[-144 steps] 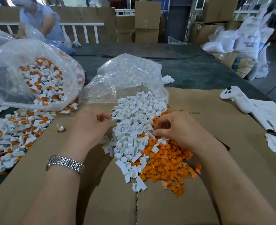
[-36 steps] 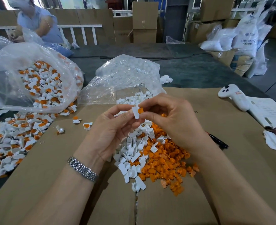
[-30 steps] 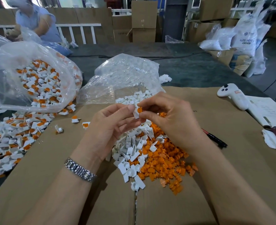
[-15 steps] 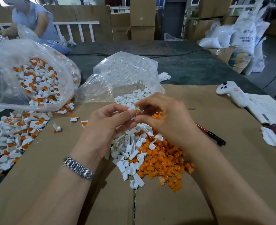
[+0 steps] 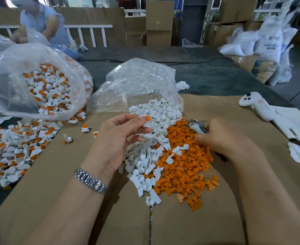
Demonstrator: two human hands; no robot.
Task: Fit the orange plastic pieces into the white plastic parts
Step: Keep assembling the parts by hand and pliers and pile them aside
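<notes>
Orange plastic pieces (image 5: 184,167) lie in a loose heap on the cardboard sheet (image 5: 57,191), touching the heap of white plastic parts (image 5: 145,156) that spills from the clear bag (image 5: 138,85) behind it. My left hand (image 5: 117,138) is raised over the white heap, palm toward me, and pinches an assembled piece (image 5: 146,120) between thumb and fingertips; only its white edge and a bit of orange at the top show, the rest is behind my fingers. My right hand (image 5: 221,138) rests at the far right edge of the orange heap, fingers curled down among the pieces. It is blurred, and I cannot tell whether it grips anything; a small pale and dark object (image 5: 197,128) just beyond its fingers is too smeared to name.

Left of the white heap, a few assembled pieces lie singly on the cardboard, and farther left a large clear bag (image 5: 22,76) spills a pile of assembled white-and-orange pieces (image 5: 13,147), cut off by the frame edge. A metal watch (image 5: 91,181) circles my left wrist. Right of the orange heap, well apart, a white handheld controller (image 5: 257,106) lies beside papers (image 5: 294,122) that are partly cut off. Beyond the large bag, another person (image 5: 43,23) is partly out of frame.
</notes>
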